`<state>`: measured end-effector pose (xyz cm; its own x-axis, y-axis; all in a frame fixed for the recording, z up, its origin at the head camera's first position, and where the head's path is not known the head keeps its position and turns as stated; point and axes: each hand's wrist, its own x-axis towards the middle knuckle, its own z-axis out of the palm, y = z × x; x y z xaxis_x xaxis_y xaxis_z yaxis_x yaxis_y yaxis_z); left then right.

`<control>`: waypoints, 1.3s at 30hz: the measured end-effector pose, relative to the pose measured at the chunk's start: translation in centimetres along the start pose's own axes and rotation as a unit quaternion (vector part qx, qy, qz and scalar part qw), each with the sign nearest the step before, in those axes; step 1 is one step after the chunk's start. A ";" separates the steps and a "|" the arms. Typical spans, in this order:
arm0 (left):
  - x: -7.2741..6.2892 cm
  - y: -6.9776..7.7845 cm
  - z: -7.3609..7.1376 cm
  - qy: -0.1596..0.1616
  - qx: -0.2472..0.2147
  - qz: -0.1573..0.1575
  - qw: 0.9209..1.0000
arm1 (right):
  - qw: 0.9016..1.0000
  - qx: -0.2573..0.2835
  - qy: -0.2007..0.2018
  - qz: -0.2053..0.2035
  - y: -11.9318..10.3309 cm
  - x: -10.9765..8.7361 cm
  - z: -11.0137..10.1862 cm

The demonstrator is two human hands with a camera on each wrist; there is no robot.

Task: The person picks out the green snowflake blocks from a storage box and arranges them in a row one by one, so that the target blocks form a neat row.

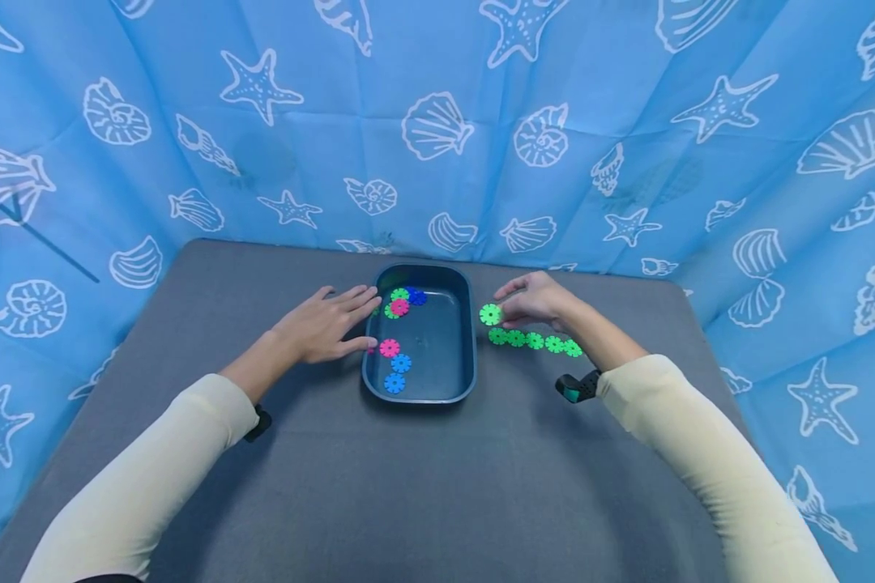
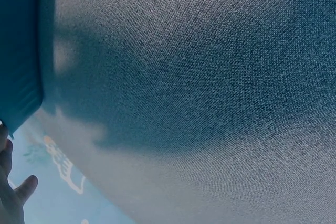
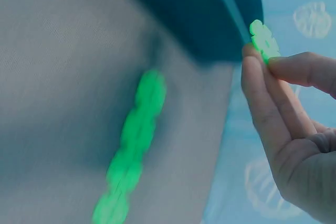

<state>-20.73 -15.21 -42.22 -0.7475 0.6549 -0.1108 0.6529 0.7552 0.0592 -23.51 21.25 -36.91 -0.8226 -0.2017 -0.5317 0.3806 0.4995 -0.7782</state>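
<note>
My right hand (image 1: 535,301) pinches a bright green notched plastic disc (image 1: 490,314) between thumb and fingertips, beside the right wall of a dark blue tray (image 1: 437,356). In the right wrist view the same disc (image 3: 265,41) stands up from the fingertips. Below that hand, a row of several green discs (image 1: 535,341) lies on the table, end to end. My left hand (image 1: 328,324) has its fingers spread over the tray's left rim and holds nothing. Only part of this hand (image 2: 11,192) shows at the left wrist view's lower corner, close to the tray's edge.
Inside the tray, green, pink (image 1: 399,307) and dark blue discs (image 1: 417,297) cluster at the back left. A pink disc (image 1: 390,348) and two light blue discs (image 1: 398,374) lie farther forward. The grey table (image 1: 423,486) backs onto a blue shell-patterned curtain (image 1: 437,186).
</note>
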 end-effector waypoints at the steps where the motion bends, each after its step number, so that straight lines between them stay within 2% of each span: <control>1: 0.0 0.0 0.0 -0.001 -0.002 0.000 1.000 | 1.000 0.001 0.001 0.001 0.6 -0.3 -0.9; 4: 0.0 0.0 0.1 -0.001 -0.005 0.000 1.000 | 1.000 0.001 0.003 0.008 2.5 -1.5 -3.6; 11: 0.2 0.0 0.2 0.003 0.001 0.002 1.000 | 0.999 -0.012 0.035 0.031 7.0 -4.1 -9.1; 18: 0.2 -0.2 0.1 -0.001 0.003 0.001 1.000 | 0.997 0.042 0.046 0.042 12.3 -5.5 -12.5; 24: 0.3 -0.3 0.0 -0.001 -0.001 0.004 1.000 | 0.995 0.043 0.084 0.042 15.2 -6.3 -13.8; 27: 0.3 -0.3 0.0 -0.002 0.001 0.003 1.000 | 0.994 0.043 0.086 0.049 15.9 -6.5 -14.4; 34: 0.2 -0.2 0.0 -0.004 -0.003 0.003 1.000 | 0.989 0.070 0.090 0.095 17.1 -6.3 -15.1; 39: 0.1 -0.2 0.0 -0.006 -0.003 0.000 1.000 | 0.988 0.073 0.094 0.100 17.3 -6.0 -15.0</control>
<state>-20.91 -15.29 -42.25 -0.7454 0.6551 -0.1232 0.6527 0.7548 0.0650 -18.32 43.74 -42.11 -0.7831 0.0566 -0.6193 0.5897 0.3839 -0.7106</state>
